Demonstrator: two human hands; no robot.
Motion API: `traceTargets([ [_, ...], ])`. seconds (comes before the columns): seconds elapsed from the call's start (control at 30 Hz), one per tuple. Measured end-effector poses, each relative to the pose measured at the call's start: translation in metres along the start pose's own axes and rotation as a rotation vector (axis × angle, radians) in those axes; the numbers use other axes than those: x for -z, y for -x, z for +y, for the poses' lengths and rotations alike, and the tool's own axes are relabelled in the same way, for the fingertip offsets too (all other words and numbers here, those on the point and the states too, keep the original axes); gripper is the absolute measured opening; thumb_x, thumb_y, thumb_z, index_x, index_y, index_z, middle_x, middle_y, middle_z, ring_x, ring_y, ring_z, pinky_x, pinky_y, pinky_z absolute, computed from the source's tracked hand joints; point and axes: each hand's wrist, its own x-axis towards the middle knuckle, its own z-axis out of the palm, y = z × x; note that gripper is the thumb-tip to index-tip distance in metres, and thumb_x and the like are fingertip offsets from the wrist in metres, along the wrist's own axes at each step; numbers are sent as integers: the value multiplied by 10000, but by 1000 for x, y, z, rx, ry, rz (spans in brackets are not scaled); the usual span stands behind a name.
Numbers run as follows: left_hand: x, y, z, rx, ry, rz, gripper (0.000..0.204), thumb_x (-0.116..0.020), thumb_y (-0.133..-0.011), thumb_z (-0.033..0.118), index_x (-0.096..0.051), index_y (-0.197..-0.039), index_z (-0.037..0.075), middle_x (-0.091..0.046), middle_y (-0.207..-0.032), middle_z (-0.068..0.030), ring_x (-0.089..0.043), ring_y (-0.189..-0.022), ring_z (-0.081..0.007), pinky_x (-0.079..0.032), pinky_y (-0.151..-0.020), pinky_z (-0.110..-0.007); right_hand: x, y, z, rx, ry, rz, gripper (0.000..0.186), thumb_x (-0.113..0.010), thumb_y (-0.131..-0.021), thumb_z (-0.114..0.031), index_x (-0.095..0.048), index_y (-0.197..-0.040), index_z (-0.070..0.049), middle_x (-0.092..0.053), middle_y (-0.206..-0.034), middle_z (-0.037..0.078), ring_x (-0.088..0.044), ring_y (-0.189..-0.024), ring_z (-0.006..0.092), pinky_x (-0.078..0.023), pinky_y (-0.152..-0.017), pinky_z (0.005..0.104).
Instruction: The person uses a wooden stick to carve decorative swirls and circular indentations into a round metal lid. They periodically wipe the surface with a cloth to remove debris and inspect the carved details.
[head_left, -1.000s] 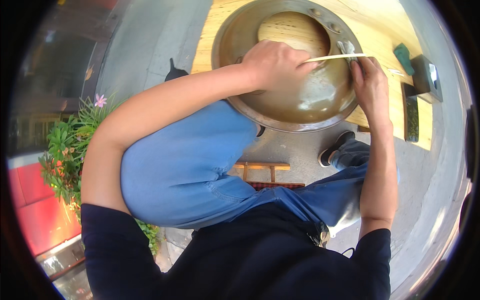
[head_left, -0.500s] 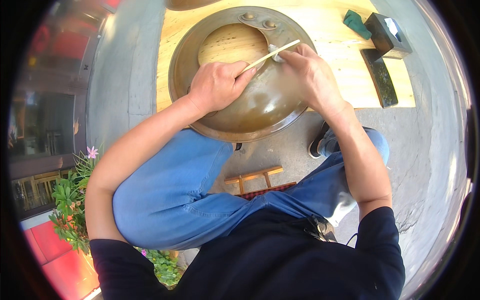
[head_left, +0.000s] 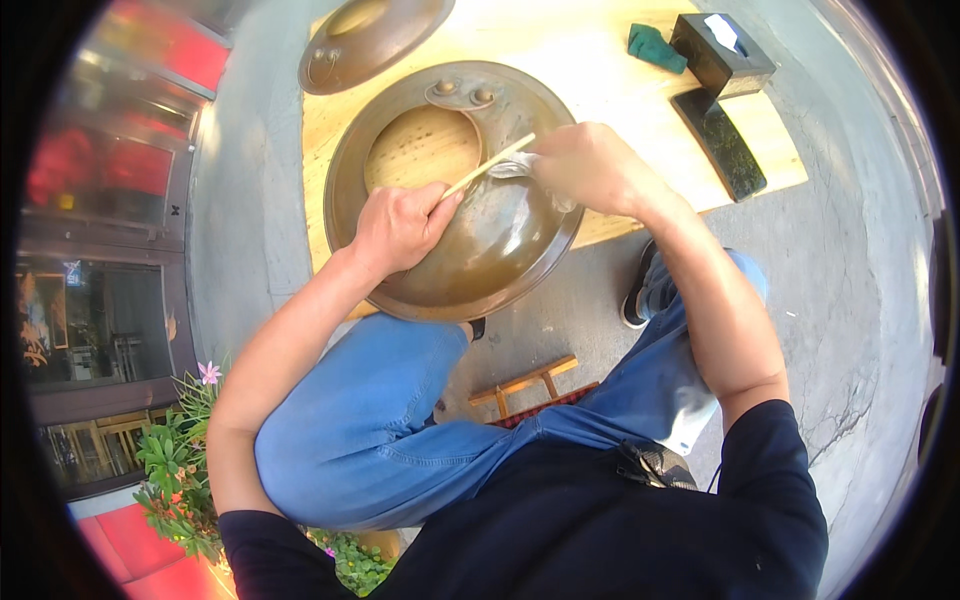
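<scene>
A wide, round, bronze-coloured metal dish [head_left: 460, 270] with a riveted plate and a large circular area of wood tone lies tilted over the table's near edge and my thigh. My left hand [head_left: 400, 228] is closed on the lower end of a thin pale stick [head_left: 488, 167], resting against the dish. The stick slants up to the right, its tip by my right fingers. My right hand [head_left: 590, 170], partly blurred, is closed on a crumpled white tissue [head_left: 512, 168] that touches the dish's surface. Its fingertips are partly hidden.
A second bronze-coloured dish [head_left: 365, 45] lies at the back of the wooden table [head_left: 640, 130]. At the right are a green cloth [head_left: 655, 47], a black tissue box [head_left: 735, 65] and a dark phone [head_left: 720, 145]. A wooden stool [head_left: 525, 385] and flowering plants [head_left: 180, 470] are below.
The view has shifted, so more of the second dish shows. The stick has slid slightly left over the dish. Both hands keep hold of the stick and tissue.
</scene>
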Motion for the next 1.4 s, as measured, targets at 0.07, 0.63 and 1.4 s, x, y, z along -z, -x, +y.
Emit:
traceTargets([
  [0.07,6,-1,-17,-138,-39,-27,334,-702,-981,232,-582,-717,66,-550,-598,-182,-589,-554,-393,-448,-502,-471,-12,-18,25,79,209,133,291,-622,-923,-199,-767,-1048,20,-741,-925,264,-724,-880,426,-572,-874,454],
  [0.63,-19,-43,16,386,-42,-8,455,-494,-1080,381,-718,-926,15,-699,-799,-288,-691,-760,-502,-555,-723,-583,-41,3,9,290,84,300,244,-670,-968,-225,-752,-1111,-45,-718,-999,204,-698,-918,420,-567,-829,485],
  [1.4,-9,-14,12,188,105,32,374,-526,-1091,306,-666,-867,41,-634,-765,-233,-641,-756,-454,-483,-634,-501,-59,23,-2,554,347,339,85,-714,-918,-156,-749,-973,-103,-629,-855,113,-676,-766,355,-565,-689,463],
])
